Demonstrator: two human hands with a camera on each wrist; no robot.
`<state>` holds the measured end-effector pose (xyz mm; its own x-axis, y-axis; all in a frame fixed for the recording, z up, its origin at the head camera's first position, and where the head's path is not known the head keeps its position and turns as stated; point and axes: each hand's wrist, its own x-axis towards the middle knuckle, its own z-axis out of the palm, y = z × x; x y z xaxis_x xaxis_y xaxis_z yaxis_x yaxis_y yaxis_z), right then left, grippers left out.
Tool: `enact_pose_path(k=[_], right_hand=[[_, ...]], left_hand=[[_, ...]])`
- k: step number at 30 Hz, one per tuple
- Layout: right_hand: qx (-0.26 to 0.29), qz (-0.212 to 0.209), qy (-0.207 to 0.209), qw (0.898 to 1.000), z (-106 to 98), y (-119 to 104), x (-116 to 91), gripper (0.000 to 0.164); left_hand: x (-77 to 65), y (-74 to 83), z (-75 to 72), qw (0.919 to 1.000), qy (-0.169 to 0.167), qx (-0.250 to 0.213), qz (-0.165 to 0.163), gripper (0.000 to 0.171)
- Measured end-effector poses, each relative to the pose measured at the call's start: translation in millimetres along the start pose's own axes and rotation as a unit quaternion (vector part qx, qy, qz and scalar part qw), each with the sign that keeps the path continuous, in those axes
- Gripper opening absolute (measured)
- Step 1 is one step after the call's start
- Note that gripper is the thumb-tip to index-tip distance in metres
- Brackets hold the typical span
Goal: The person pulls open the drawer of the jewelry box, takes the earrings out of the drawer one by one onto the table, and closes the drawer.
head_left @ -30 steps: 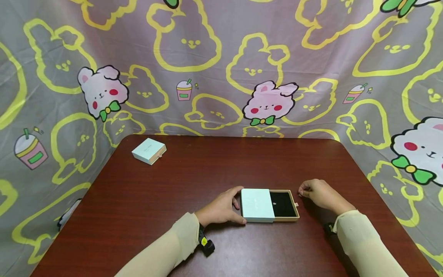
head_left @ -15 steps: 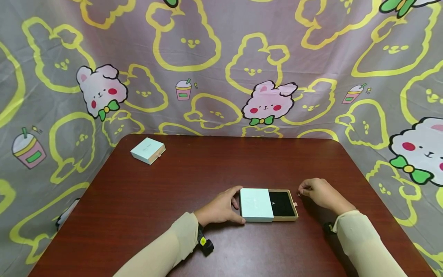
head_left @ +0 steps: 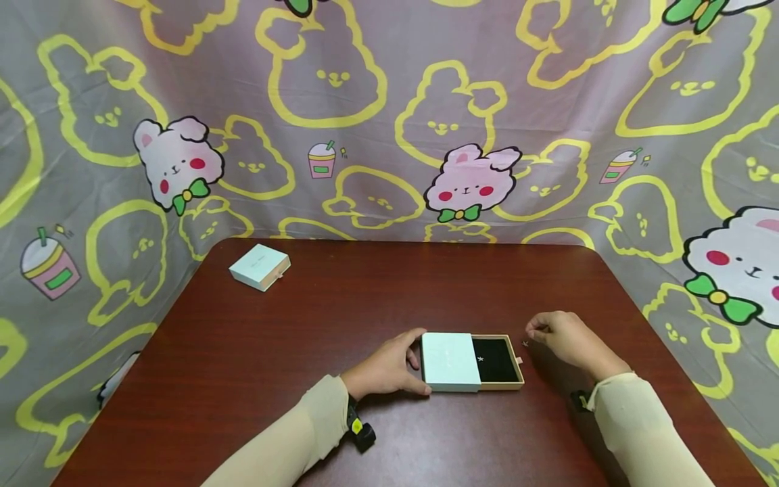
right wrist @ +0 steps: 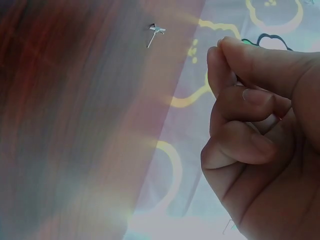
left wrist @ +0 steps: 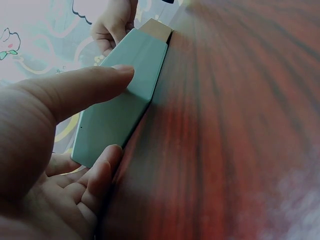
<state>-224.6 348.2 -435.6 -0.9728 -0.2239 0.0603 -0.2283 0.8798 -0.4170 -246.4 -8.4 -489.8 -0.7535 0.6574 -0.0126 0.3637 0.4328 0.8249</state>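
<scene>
A pale mint jewelry box (head_left: 449, 365) lies in front of me with its tan drawer (head_left: 510, 386) pulled partly out to the right. On the drawer's black pad (head_left: 499, 368) sits a small silver star-like stud earring (head_left: 481, 359). My left hand (head_left: 386, 365) holds the box's left end, thumb along the near side and fingers at the far corner. A second stud earring (right wrist: 156, 30) lies on the table just right of the drawer's pull tab. Beside it is my right hand (head_left: 566, 343), fingers curled and thumb meeting index tip, with nothing visible in them.
Another mint box (head_left: 260, 266), its drawer pushed in, sits at the table's back left. The dark red-brown wooden table (head_left: 341, 304) is bordered at the back and sides by a patterned cloth (head_left: 377, 149) with rabbit drawings.
The stud earring at my right fingertips has been let go onto the table, and those fingers have drawn slightly away from it. My left hand and the box stay in place.
</scene>
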Motion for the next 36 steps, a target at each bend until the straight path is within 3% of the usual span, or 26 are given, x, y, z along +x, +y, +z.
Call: enact_pose_path(k=[16,29,36], right_hand=[[0.007,-0.008,0.019,1.0,0.1,-16.1,-3.3,0.006],[0.009,0.003,0.0,1.0,-0.6,-27.3,-1.3,0.006],[0.008,-0.028,0.003,1.0,4.8,-32.9,2.0,0.006]], left_hand=[[-0.3,0.5,0.4,1.0,-0.001,0.004,-0.001,0.106],[-0.1,0.7,-0.3,1.0,-0.005,0.002,0.001,0.108],[-1.4,0.0,0.2,1.0,-0.002,0.002,0.0,0.108]])
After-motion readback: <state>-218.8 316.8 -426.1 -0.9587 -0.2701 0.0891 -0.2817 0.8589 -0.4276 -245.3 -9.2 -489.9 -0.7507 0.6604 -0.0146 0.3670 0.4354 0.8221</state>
